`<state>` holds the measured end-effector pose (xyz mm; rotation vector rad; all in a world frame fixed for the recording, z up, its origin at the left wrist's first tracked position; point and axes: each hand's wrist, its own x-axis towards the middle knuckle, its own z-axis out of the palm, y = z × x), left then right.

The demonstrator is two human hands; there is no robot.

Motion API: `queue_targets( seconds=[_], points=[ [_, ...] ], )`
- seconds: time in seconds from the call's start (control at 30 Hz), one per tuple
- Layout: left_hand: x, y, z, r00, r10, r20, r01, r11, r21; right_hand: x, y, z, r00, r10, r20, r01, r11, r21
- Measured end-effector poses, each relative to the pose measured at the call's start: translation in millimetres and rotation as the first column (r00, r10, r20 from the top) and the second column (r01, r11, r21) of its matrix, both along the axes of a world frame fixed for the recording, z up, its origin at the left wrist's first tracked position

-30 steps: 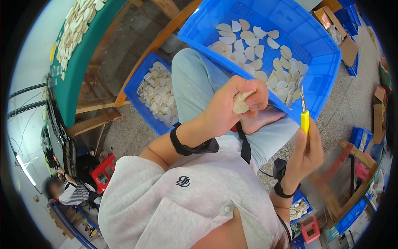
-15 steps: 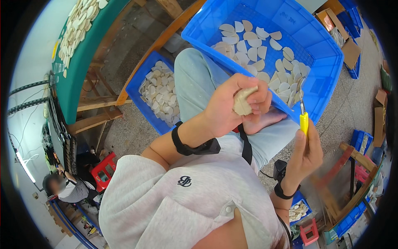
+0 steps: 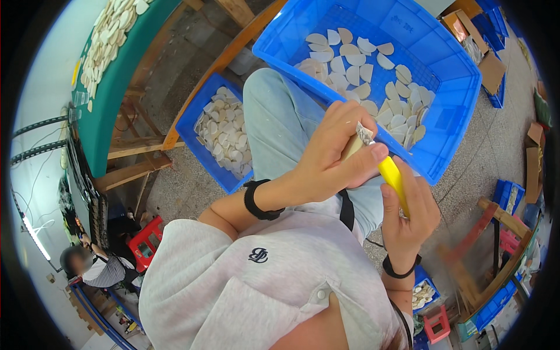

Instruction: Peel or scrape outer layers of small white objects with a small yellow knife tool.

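My left hand (image 3: pixel 329 157) is closed around a cream, flat-sided piece (image 3: pixel 352 146), which its fingers partly hide. In my right hand (image 3: pixel 415 213) is a knife (image 3: pixel 393 179) with a yellow handle. Its short metal end lies against the upper part of the piece, beside my left thumb. Just beyond both hands stands a large blue crate (image 3: pixel 452 131), its floor strewn with half-round cream pieces (image 3: pixel 354 60). They lie heaped toward its near side.
A smaller blue bin (image 3: pixel 188 123) full of similar pieces stands left of my knee. Farther left is a green-topped table (image 3: pixel 111 125) with more pieces on it. Cardboard boxes (image 3: pixel 493 70) stand at the far right. A person sits at the lower left near a red stool (image 3: pixel 146 242).
My right hand has moved left and up, bringing the knife from the crate's near edge to the piece. My left hand has turned, thumb now toward the knife.
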<state>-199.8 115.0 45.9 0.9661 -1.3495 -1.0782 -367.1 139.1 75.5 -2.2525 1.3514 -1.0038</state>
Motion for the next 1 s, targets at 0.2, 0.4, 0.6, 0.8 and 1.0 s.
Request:
queue_targets(
  seconds=[0.2, 0.4, 0.6, 0.8, 1.0],
  points=[
    [2, -3, -6, 0.991, 0.06, 0.123, -0.043, 0.99, -0.136, 0, 0, 1, 1.0, -0.003, -0.015, 0.004, 1.0, 0.015],
    [5, -2, -5, 0.973, 0.11, 0.2, -0.076, 0.982, -0.173, -2, 0, 1, 0.998, 0.016, -0.067, -0.013, 0.999, 0.038],
    [0, 0, -5, 0.985, 0.096, 0.144, -0.084, 0.993, -0.088, 0, 0, -3, 0.999, -0.013, -0.034, 0.013, 1.0, 0.012],
    [2, -3, 8, 0.956, -0.04, -0.29, 0.107, 0.97, 0.218, -5, -2, -5, 0.983, -0.133, 0.125, 0.13, 0.991, 0.032],
    [11, -9, 4, 0.786, -0.091, -0.612, 0.379, 0.853, 0.359, -6, 1, -7, 0.974, -0.142, 0.174, 0.128, 0.988, 0.091]
  ],
)
